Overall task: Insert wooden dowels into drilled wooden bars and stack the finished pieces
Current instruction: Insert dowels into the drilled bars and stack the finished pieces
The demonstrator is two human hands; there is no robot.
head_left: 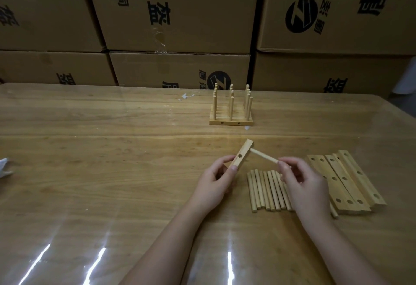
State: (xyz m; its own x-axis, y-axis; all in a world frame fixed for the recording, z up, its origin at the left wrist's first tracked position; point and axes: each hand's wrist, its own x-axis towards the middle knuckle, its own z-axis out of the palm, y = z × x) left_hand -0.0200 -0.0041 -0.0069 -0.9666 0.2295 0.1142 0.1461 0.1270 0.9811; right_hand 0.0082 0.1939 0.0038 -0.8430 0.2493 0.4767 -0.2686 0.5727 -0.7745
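Left hand (213,179) pinches a drilled bar (242,156), tilted, w/ one empty hole showing. Right hand (304,181) is clamped on a dowel (263,156), far tip meeting the bar's upper end; seated or not, can't tell. Done: a finished stack (231,113) at 12 o'clock, pegs upright. Left: loose dowels (266,191) just below the hands, undrilled-in bars (344,181) at 3 o'clock. Judging by this, roughly midway.

Pale tan dowels (267,189), bars (344,183); brown boxes (180,14), black print, seemingly.
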